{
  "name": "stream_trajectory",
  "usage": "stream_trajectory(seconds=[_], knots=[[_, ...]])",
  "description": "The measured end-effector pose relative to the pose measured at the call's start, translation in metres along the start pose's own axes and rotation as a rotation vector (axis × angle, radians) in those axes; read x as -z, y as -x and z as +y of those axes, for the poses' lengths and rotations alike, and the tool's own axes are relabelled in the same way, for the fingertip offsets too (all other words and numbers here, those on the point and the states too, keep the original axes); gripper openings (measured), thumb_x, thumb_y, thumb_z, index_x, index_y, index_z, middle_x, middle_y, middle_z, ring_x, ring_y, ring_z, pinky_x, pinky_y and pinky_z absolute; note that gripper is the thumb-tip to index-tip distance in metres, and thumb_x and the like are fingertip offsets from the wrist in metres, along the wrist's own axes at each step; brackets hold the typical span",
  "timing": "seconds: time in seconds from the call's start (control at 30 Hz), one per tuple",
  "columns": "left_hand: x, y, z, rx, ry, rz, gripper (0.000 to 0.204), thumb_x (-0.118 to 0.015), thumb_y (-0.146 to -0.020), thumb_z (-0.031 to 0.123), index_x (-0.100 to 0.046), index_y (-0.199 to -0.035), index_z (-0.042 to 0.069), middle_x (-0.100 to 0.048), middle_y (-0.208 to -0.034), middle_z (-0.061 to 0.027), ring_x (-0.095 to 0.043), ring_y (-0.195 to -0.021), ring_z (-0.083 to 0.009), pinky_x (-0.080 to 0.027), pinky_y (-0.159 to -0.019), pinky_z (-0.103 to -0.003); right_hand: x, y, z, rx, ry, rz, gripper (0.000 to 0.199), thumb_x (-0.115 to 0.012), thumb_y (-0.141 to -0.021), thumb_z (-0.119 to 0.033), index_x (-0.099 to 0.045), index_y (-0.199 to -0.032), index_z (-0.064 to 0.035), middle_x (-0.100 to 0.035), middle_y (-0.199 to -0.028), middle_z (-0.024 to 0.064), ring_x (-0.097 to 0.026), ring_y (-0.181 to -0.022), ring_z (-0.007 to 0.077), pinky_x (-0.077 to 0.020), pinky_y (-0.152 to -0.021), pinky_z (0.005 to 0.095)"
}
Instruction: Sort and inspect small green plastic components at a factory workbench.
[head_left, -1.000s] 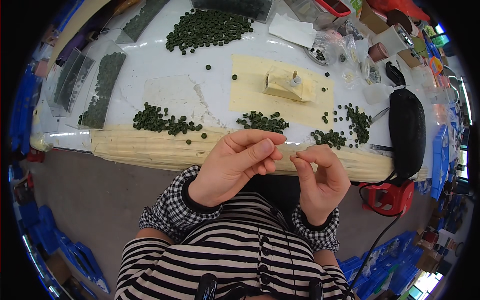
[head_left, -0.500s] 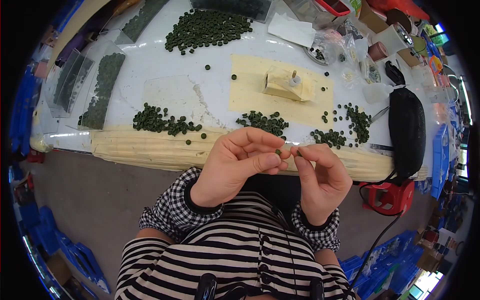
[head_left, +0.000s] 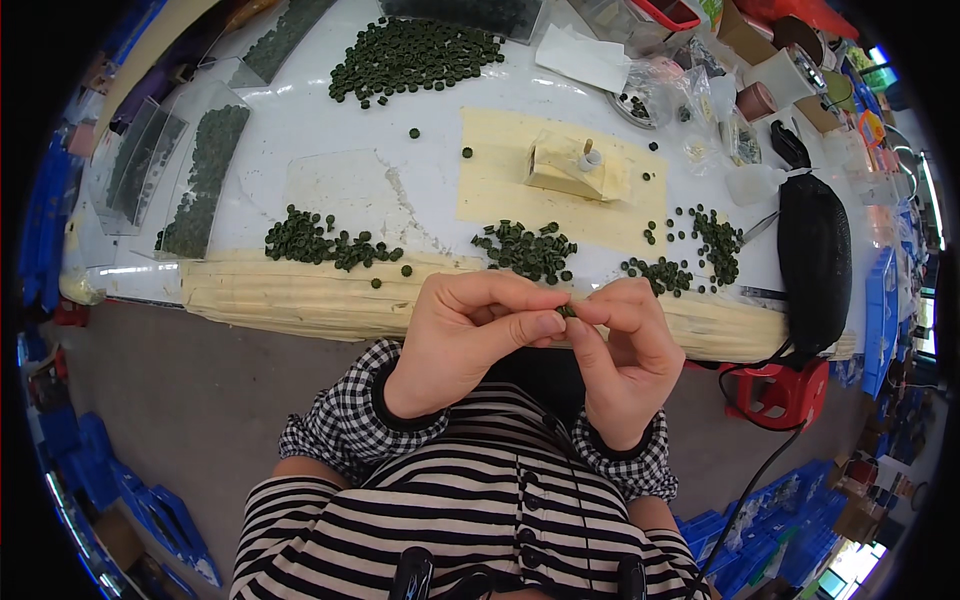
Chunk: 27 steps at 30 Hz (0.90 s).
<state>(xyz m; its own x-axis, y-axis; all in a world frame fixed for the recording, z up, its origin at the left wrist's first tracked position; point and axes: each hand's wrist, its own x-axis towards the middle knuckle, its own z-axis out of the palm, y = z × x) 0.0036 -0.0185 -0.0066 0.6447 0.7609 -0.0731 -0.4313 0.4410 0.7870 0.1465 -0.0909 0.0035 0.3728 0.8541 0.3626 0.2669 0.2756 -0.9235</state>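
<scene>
Above the table's near edge, my left hand [head_left: 455,335] and my right hand [head_left: 630,360] meet fingertip to fingertip. Both are closed in a pinch around small dark green round pieces [head_left: 567,311], which the fingers mostly cover. Whether the pieces are joined or only touching I cannot make out. Just beyond my hands lies a pile of similar green pieces [head_left: 528,250]. Another such pile [head_left: 310,240] is to the left, and two looser groups lie right, the nearer one [head_left: 660,275] beside my right hand.
A tape-covered block [head_left: 570,170] with a white knob stands on a yellow sheet [head_left: 490,190]. Farther back spreads a large heap of green pieces [head_left: 415,60]. Clear trays [head_left: 205,180] of pieces stand left. A black bag [head_left: 815,260] and a red stool [head_left: 780,395] are right.
My right hand has moved left to meet the left hand's fingertips, closing the small gap between the pieces they pinch. The left hand has shifted only slightly.
</scene>
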Motion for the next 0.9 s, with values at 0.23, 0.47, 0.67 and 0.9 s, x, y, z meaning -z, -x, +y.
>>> stream_trajectory(seconds=[0.23,0.47,0.67,0.9], knots=[[-0.003,0.0,0.003,0.064,0.043,0.054,0.014,-0.064,-0.085,-0.003,-0.067,-0.098,-0.002,-0.067,-0.091,-0.0124,-0.064,-0.076,-0.0136,-0.054,-0.07,-0.025,-0.001,0.002,0.003,0.157,0.148,0.001,0.026,-0.072,-0.069,0.009,-0.07,-0.093,-0.0016,-0.063,-0.086,0.0069,-0.055,-0.078,0.0186,-0.0434,-0.069,0.0283],[-0.004,0.003,0.001,0.009,0.037,0.044,0.019,-0.064,-0.086,-0.002,-0.065,-0.104,-0.004,-0.067,-0.094,-0.0101,-0.064,-0.081,-0.0122,-0.054,-0.076,-0.022,0.0,0.001,0.002,0.25,0.213,-0.045,0.031,-0.072,-0.069,0.008,-0.071,-0.098,-0.0039,-0.064,-0.09,0.007,-0.056,-0.08,0.0201,-0.0435,-0.07,0.0284],[-0.008,0.002,0.001,-0.203,-0.217,-0.005,0.022,-0.062,-0.085,-0.006,-0.065,-0.107,-0.004,-0.064,-0.097,-0.0102,-0.063,-0.084,-0.0127,-0.054,-0.081,-0.022,0.003,0.005,0.005,0.121,0.044,-0.023,0.03,-0.069,-0.073,0.009,-0.071,-0.101,-0.0013,-0.064,-0.095,0.0098,-0.055,-0.086,0.0205,-0.0444,-0.073,0.0282],[0.0,-0.002,-0.002,-0.217,-0.224,-0.008,0.021,-0.063,-0.083,-0.008,-0.066,-0.103,-0.003,-0.064,-0.097,-0.0101,-0.063,-0.087,-0.0125,-0.052,-0.077,-0.022,0.004,0.003,0.003,0.09,0.006,-0.074,0.027,-0.068,-0.076,0.009,-0.07,-0.101,0.0,-0.062,-0.097,0.0095,-0.054,-0.087,0.0193,-0.0449,-0.075,0.0271]])
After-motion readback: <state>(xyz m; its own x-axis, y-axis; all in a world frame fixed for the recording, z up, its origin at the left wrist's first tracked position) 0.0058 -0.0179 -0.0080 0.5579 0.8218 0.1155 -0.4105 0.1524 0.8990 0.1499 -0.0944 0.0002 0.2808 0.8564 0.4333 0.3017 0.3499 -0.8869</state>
